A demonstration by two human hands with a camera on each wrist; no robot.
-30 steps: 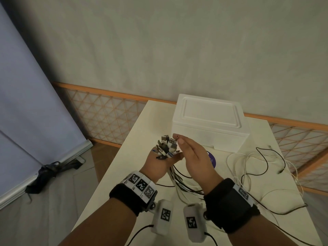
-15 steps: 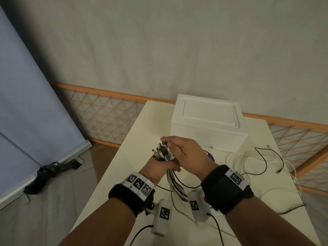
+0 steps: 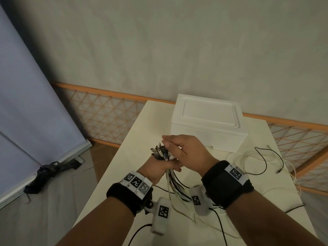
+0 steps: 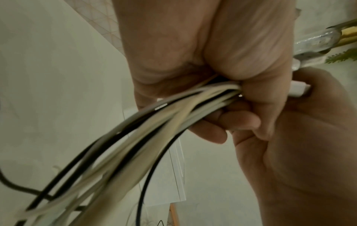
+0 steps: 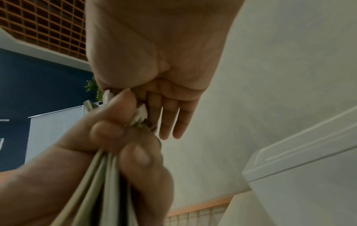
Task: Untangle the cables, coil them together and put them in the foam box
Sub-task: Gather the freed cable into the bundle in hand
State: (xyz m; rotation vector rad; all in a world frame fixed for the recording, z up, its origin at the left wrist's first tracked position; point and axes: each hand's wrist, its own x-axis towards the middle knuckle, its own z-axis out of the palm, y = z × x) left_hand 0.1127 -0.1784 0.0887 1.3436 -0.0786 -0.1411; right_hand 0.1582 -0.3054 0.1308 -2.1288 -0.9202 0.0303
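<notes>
Your right hand [image 3: 184, 153] has flattened, fingers straight against the plugs [image 3: 160, 152], while your left hand [image 3: 156, 167] clenches the cables [image 4: 173, 116]: ends squared, coiling next.

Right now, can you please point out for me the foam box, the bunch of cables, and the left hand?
foam box [image 3: 209, 114]: head view, on the closed lid.
bunch of cables [image 4: 154, 122]: left wrist view, on the strands below the fist.
left hand [image 3: 156, 167]: head view, on the back of the hand.
</notes>
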